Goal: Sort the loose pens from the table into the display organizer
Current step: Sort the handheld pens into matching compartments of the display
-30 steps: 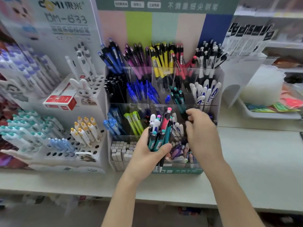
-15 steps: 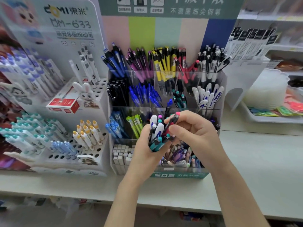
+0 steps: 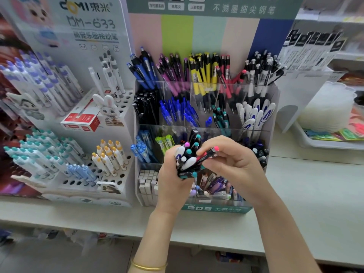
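Note:
My left hand grips a bundle of pens with teal, white and pink caps, held upright in front of the display organizer. My right hand pinches one red-capped pen at the bundle's right side, its tip pointing up and right. The clear tiered organizer holds blue, purple, yellow, red and black-and-white pens in its back row, with black, blue, teal and white ones in the middle row. Its lower front compartments are partly hidden behind my hands.
A white Domi pen stand with holes stands to the left, with a red box on it. A white tray with a stack of plastic lids sits at the right. The pale table runs along the front.
My right hand came back from the organizer's middle row to the bundle and took hold of the red-capped pen, drawing it out to the right. The bundle rose slightly.

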The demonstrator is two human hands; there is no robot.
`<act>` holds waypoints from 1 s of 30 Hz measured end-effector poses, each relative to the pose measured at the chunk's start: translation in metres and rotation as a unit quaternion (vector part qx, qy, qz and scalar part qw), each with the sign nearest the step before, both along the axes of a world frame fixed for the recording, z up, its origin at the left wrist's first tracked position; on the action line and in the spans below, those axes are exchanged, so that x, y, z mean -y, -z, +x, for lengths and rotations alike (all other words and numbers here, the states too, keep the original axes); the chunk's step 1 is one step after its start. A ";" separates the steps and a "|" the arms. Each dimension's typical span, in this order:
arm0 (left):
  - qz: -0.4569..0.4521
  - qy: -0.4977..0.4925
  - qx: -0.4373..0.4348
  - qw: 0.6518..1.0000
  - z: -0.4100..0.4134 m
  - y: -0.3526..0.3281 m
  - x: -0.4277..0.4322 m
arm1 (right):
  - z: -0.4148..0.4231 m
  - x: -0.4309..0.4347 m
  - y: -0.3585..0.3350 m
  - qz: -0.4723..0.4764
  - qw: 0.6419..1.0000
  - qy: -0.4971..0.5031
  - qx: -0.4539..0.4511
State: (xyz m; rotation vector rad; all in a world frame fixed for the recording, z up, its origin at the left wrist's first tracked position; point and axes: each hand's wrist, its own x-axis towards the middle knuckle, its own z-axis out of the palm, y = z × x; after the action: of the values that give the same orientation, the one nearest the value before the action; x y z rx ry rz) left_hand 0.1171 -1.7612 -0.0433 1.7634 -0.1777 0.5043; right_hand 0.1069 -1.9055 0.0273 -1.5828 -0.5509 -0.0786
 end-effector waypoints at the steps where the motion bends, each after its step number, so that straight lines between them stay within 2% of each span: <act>1: 0.000 -0.002 -0.001 1.000 0.000 -0.001 0.000 | 0.001 -0.001 0.000 0.000 1.000 0.004 0.004; 6: 0.005 0.000 0.000 1.000 0.002 -0.011 0.002 | 0.006 -0.002 -0.001 0.027 0.999 0.032 0.002; 11: -0.011 0.047 -0.046 0.998 0.009 -0.032 0.002 | 0.012 -0.004 -0.011 0.070 0.993 0.094 -0.023; 16: -0.013 0.077 -0.062 0.995 0.018 -0.055 0.007 | 0.025 -0.008 -0.022 0.074 0.985 0.154 -0.028; 19: -0.005 0.097 -0.098 0.990 0.025 -0.060 0.005 | 0.038 0.004 -0.041 0.134 0.965 0.223 -0.032; 22: -0.069 0.100 -0.105 0.987 0.025 -0.064 0.005 | 0.055 0.023 -0.064 0.148 0.940 0.306 0.029; 27: -0.092 0.147 -0.103 0.980 0.030 -0.076 0.015 | 0.087 0.031 -0.072 0.033 0.893 0.406 0.188; 30: -0.091 0.182 -0.102 0.974 0.030 -0.078 0.018 | 0.105 0.031 -0.066 -0.028 0.866 0.436 0.243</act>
State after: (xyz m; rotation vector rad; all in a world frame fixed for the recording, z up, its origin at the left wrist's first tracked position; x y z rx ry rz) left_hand 0.1473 -1.7789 0.0347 1.5457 -0.2942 0.0700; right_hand 0.2122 -1.9361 0.0934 -1.7645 -0.1694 -1.1812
